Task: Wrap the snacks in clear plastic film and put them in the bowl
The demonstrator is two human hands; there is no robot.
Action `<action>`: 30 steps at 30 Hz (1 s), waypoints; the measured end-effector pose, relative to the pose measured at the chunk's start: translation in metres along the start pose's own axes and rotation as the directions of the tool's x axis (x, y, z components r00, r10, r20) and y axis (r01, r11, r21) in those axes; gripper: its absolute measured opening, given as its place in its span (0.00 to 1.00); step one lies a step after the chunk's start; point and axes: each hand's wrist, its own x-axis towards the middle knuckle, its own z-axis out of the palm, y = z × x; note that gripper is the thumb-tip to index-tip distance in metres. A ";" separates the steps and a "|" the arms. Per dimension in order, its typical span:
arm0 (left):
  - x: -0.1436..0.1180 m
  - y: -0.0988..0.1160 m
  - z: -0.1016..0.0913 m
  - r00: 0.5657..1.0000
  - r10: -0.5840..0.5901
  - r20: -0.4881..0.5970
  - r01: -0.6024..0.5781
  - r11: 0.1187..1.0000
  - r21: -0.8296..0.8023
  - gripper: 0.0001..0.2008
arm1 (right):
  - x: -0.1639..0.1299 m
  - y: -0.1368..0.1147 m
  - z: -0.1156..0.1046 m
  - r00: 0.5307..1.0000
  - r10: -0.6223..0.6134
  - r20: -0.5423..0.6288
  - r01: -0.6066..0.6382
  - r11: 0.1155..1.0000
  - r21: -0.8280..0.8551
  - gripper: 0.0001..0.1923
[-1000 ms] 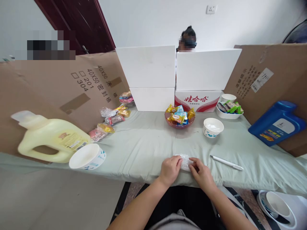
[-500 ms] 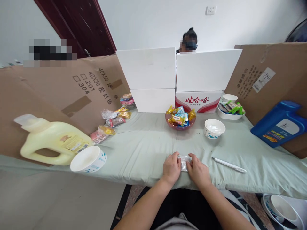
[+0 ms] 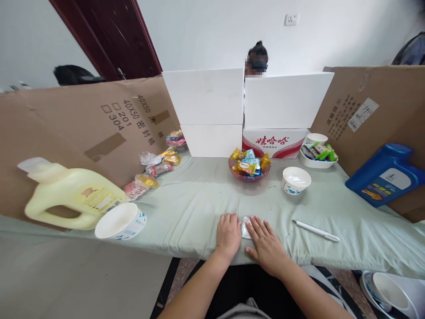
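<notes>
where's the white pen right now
In the head view the white pen lies on the green cloth, just right of the right hand and in front of a paper bowl.

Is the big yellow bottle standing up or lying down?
Lying down. The yellow bottle rests on its side on the table, white cap pointing left, handle underneath, beside a white bowl.

Two bare hands rest palm-down near the front edge of a pale green cloth-covered table [image 3: 199,199]. The left hand [image 3: 228,233] and right hand [image 3: 265,243] lie side by side, fingers flat, pressing a small clear crinkled plastic packet [image 3: 245,227] between and beneath them. Right of the packet lies a white pen [image 3: 315,230]; beyond it stand a red bowl of wrapped sweets [image 3: 249,166] and a white paper bowl [image 3: 296,180].
</notes>
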 end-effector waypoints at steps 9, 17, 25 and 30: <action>-0.006 -0.016 -0.007 0.998 0.043 -0.046 -0.044 0.998 -0.034 0.04 | 0.012 -0.005 -0.018 0.993 0.091 0.074 -0.097 0.992 0.081 0.26; -0.006 -0.017 -0.008 0.995 0.072 -0.065 -0.075 0.996 -0.048 0.05 | 0.018 -0.004 -0.014 0.998 -0.066 -0.010 0.067 0.988 0.138 0.28; -0.008 -0.019 -0.005 0.993 0.095 -0.065 -0.100 0.992 -0.076 0.06 | 0.027 0.053 -0.045 0.969 -0.114 -0.221 0.146 0.980 0.132 0.17; -0.007 -0.018 -0.004 0.994 0.097 -0.057 -0.102 0.990 -0.096 0.06 | 0.064 0.158 -0.106 0.904 0.312 -0.293 -0.331 0.943 -0.016 0.19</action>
